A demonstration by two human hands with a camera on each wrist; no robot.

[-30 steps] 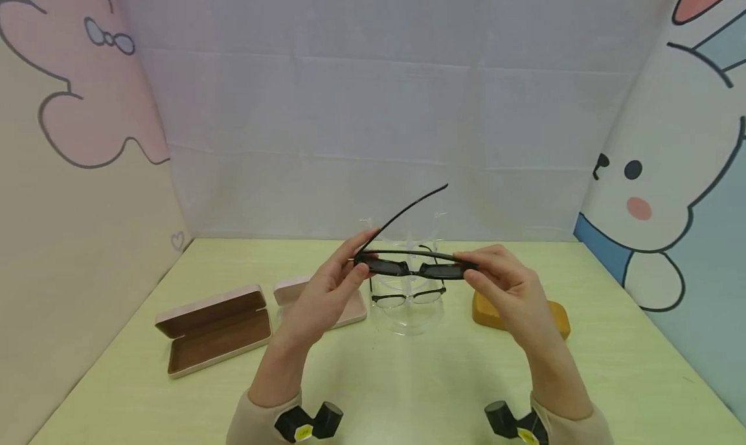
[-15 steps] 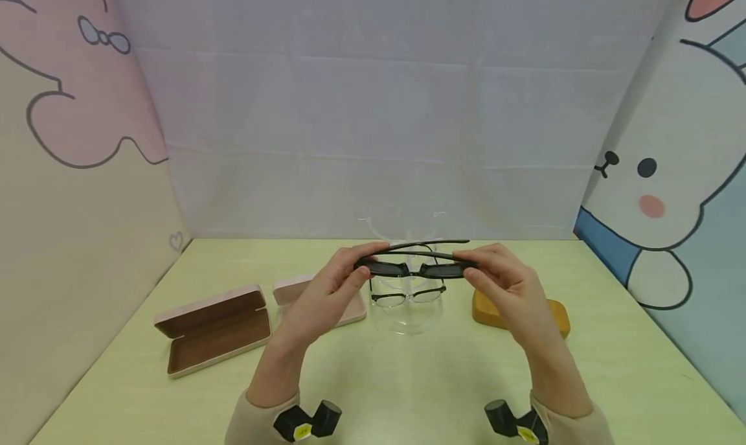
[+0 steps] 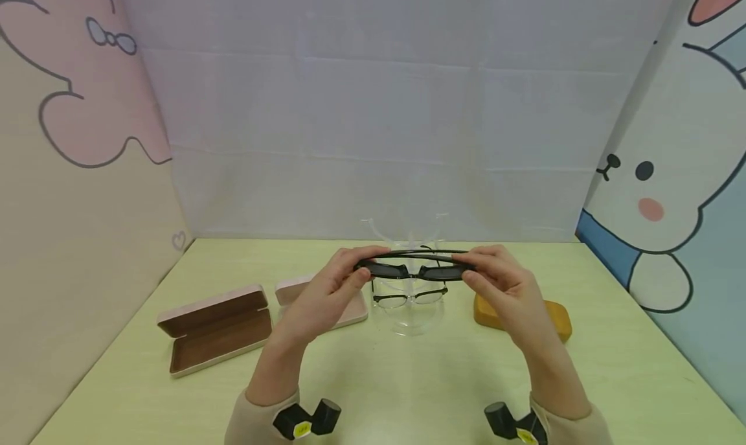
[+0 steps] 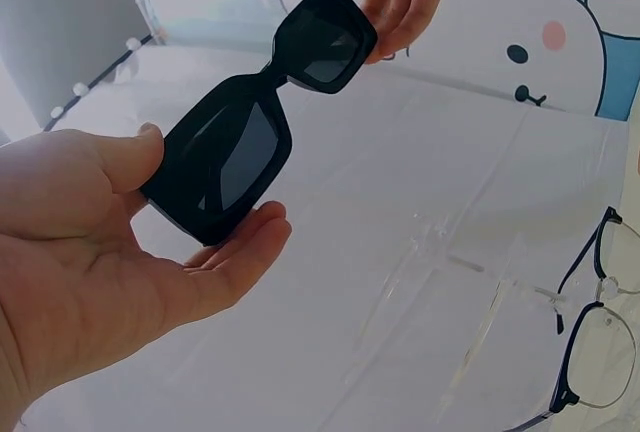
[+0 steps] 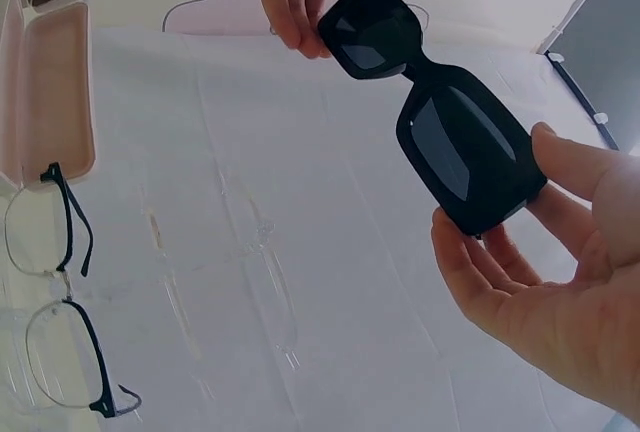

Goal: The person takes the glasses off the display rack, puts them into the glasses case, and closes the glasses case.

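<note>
Black sunglasses [image 3: 444, 273] with dark lenses are held level above the table, in front of a clear display stand [image 3: 410, 329]. My left hand [image 3: 319, 297] pinches their left end between thumb and fingers, and my right hand [image 3: 508, 289] pinches the right end. Both temples lie folded across behind the lenses. In the left wrist view, the thumb of the left hand [image 4: 110, 252] presses the frame's corner. The right wrist view has the right hand [image 5: 560, 282] gripping the opposite corner. Lower on the stand hang half-rim eyeglasses [image 3: 430, 293] with clear lenses.
An open glasses case [image 3: 220, 338] with a brown lining lies on the table [image 3: 402, 380] at left. Another open pale pink case [image 3: 353, 311] is partly hidden by my left hand. A closed mustard-yellow case [image 3: 557, 318] sits behind my right wrist. A white backdrop stands behind.
The sunglasses' left temple has swung from sticking up at an angle down flat against the other one. Both hands have stayed nearly in place.
</note>
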